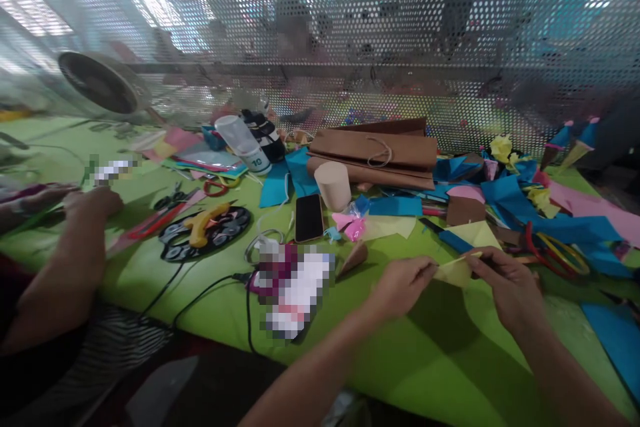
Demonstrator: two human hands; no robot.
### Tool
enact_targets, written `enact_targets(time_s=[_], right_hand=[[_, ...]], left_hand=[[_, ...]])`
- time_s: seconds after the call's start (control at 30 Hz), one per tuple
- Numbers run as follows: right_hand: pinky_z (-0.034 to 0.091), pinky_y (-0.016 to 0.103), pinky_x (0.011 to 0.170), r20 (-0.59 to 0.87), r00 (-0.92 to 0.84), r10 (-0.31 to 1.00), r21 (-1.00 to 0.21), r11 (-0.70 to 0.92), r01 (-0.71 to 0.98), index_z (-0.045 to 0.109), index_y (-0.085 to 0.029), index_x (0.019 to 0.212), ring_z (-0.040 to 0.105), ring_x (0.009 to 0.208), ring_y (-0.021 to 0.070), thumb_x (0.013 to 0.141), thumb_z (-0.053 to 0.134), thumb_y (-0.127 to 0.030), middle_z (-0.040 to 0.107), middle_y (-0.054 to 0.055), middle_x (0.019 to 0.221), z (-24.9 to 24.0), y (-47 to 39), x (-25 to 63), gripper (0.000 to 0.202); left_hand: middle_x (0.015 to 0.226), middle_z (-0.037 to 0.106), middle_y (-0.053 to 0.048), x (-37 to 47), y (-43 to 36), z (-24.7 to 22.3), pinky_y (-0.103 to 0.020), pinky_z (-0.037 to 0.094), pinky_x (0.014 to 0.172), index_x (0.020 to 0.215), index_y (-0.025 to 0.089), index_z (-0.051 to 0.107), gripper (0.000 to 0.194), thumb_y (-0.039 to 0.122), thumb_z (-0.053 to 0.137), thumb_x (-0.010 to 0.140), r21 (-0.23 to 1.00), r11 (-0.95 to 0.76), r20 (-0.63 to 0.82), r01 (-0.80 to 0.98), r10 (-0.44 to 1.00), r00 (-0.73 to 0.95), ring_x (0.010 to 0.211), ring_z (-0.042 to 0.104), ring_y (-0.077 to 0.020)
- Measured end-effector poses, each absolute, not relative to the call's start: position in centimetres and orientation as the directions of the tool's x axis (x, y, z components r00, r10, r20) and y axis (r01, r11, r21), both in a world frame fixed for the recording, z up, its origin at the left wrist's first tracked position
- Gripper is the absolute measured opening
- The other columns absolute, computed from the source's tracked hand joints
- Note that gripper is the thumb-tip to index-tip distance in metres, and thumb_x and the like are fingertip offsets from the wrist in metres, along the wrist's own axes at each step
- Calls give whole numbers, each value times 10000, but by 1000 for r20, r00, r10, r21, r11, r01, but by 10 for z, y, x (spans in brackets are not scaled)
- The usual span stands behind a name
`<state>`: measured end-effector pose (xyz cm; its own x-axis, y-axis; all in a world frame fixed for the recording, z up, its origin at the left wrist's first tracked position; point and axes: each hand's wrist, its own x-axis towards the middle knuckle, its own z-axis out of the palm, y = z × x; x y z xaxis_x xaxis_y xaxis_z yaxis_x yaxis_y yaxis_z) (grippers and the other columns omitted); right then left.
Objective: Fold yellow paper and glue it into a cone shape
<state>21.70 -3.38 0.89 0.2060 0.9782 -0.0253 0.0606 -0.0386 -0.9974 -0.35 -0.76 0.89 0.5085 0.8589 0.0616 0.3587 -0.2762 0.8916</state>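
Note:
A small piece of yellow paper is stretched between my two hands, just above the green table. My left hand pinches its left end between thumb and fingers. At the other end, my right hand grips the upper right edge, where the paper looks folded or rolled. Behind the paper lie a blue-handled cutter and another yellow sheet. A brown paper cone rests on the table left of my left hand.
Scissors with red and yellow handles lie right of my right hand. A black phone, a roll, brown paper and a yellow glue gun sit farther back. At left, a co-worker's hand works by a fan.

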Motion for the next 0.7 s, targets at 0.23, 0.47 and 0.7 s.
enact_targets(time_s=[0.23, 0.47, 0.7], right_hand=[[450, 249, 671, 24, 290, 957, -998, 37, -42, 777, -308, 900, 547, 775, 156, 768, 885, -461, 681, -14, 859, -4, -27, 231, 229], [467, 270, 685, 50, 250, 967, -998, 59, -26, 764, -280, 856, 573, 794, 176, 784, 868, -445, 688, 1, 876, -4, -29, 228, 207], [438, 279, 630, 99, 95, 991, -970, 75, 233, 731, -221, 861, 563, 707, 177, 863, 771, -455, 647, 8, 753, 3, -37, 215, 237]], left_hand=[[756, 676, -22, -10, -5, 9, -268, 433, 679, 966, 182, 692, 416, 492, 428, 1052, 976, -127, 42, 178, 908, 416, 725, 615, -168], [857, 746, -49, -6, -6, 15, -276, 454, 726, 955, 179, 730, 159, 235, 583, 972, 874, -340, 169, 345, 882, 441, 820, 665, -195], [1040, 761, -72, -1, -10, 15, -323, 447, 806, 1106, 201, 684, 263, 363, 485, 1048, 685, -517, 190, 513, 807, 559, 963, 676, -241]])
